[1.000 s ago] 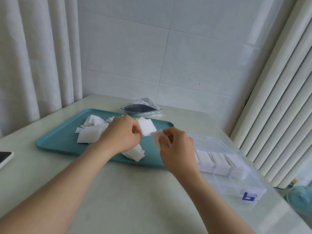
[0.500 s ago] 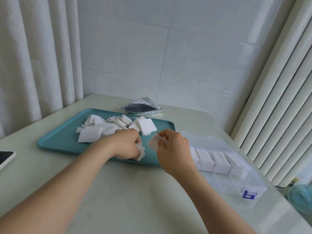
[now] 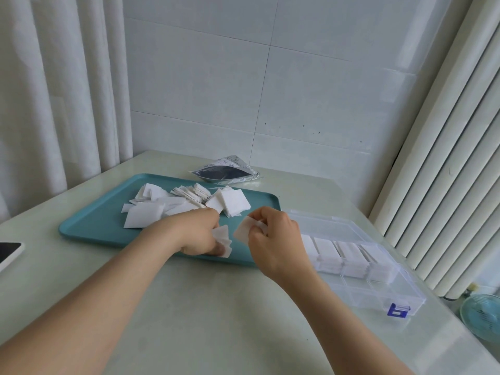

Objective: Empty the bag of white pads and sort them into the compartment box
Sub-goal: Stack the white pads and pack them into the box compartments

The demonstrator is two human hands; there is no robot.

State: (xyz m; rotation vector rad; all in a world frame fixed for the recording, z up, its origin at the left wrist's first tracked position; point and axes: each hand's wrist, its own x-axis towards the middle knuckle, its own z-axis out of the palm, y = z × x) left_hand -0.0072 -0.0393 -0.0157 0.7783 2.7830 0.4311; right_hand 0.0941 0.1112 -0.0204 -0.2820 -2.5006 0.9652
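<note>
Your bag [image 3: 224, 173] looks emptied; sorting partway.
Your left hand [image 3: 194, 235] grips several pads [image 3: 224, 240], right hand [image 3: 273, 239] pinches one; pile [image 3: 167, 209] waits mid-frame (box [image 3: 378, 288], lower right, one row filled).

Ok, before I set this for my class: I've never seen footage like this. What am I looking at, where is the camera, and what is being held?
No machine here: these are a person's two bare hands, filmed by a camera worn on the head, looking forward and down. On the table lies a teal tray with a loose heap of white pads; the bag lies behind it. To the right sits a clear compartment box, lid open, one row filled. A phone shows at the left edge. The left hand grips a small stack of pads on the tray; the right hand pinches a white pad beside it.
</note>
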